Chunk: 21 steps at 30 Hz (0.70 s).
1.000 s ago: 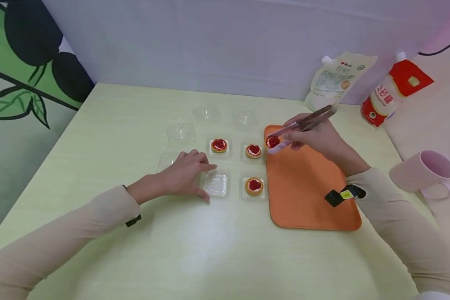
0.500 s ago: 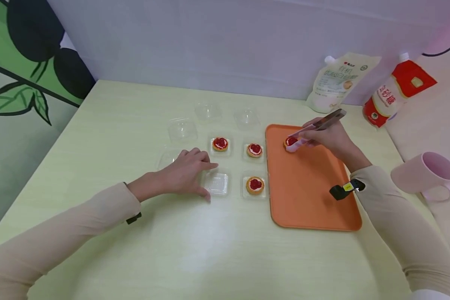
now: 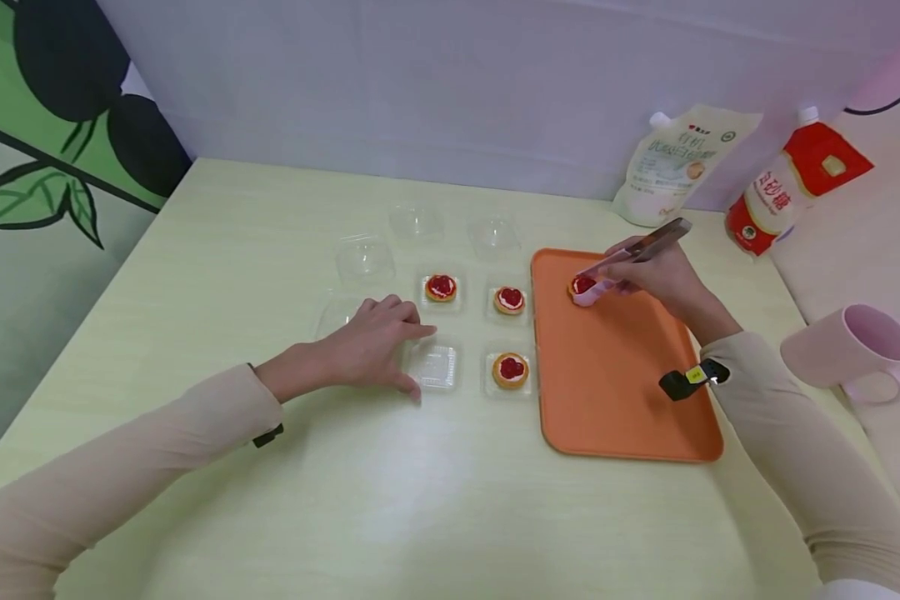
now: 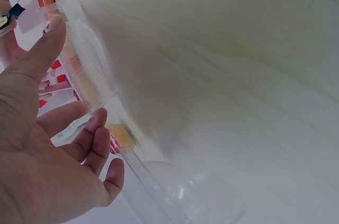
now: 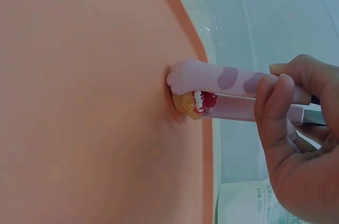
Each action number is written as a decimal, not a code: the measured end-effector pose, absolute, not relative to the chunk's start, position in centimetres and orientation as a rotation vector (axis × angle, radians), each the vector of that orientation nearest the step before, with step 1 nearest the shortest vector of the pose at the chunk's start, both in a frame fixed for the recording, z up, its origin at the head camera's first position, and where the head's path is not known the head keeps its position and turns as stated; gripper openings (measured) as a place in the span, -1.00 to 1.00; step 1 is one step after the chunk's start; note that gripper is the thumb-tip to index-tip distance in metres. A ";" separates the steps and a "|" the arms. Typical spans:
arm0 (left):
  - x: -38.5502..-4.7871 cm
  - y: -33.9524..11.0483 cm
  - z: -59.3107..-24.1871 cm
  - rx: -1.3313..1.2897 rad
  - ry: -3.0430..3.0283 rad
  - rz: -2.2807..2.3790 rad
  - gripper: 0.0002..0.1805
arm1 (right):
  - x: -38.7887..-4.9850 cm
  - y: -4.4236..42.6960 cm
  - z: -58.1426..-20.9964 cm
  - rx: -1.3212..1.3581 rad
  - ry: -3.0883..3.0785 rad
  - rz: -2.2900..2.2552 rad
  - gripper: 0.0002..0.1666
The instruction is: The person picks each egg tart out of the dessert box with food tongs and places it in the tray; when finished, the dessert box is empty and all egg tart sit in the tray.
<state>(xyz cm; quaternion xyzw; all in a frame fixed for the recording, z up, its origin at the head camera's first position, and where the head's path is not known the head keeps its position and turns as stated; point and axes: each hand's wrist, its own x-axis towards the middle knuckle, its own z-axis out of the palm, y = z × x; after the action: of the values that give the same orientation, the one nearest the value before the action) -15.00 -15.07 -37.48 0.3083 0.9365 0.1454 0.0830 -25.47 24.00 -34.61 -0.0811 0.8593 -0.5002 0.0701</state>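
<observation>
The right hand (image 3: 656,271) grips pink-tipped tongs (image 3: 637,250), whose paw-shaped ends (image 5: 185,77) stand around a small red-topped tart (image 5: 186,103) at the back left of the orange tray (image 3: 622,375). In the head view the left hand (image 3: 367,346) has thumb and fingers spread at a clear plastic container (image 3: 437,367) that holds nothing. The left wrist view shows the thumb against the container's edge (image 4: 79,70) and the other fingers loosely bent. Three more tarts (image 3: 440,288) (image 3: 509,300) (image 3: 510,370) sit in clear containers left of the tray.
Several clear lids (image 3: 365,260) (image 3: 416,223) (image 3: 493,237) lie behind the containers. A white pouch (image 3: 667,167) and a red and white bag (image 3: 776,187) stand at the back right. A pink mug (image 3: 832,350) is right of the tray.
The right hand has moved right with the tongs, carrying the tart from the tray's left rim to farther in over the tray. The left hand has stayed at the container.
</observation>
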 end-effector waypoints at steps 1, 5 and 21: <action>-15.0 -15.1 -37.5 0.922 2.794 0.434 -0.03 | -25.4 24.0 -34.6 -0.242 2.590 -1.500 -0.56; -15.2 -15.0 -37.4 0.922 2.786 0.425 -0.03 | -25.2 24.1 -34.3 -0.237 2.614 -1.471 -0.56; -15.4 -15.0 -37.3 0.942 2.781 0.368 -0.01 | -24.3 23.5 -32.4 -0.301 2.634 -1.480 -0.60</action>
<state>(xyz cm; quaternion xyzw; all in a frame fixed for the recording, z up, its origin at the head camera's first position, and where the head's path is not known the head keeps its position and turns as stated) -15.38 -15.02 -37.26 0.3171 0.9359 0.1238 0.0912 -24.33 23.47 -32.38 -0.0992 0.8664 -0.4866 0.0525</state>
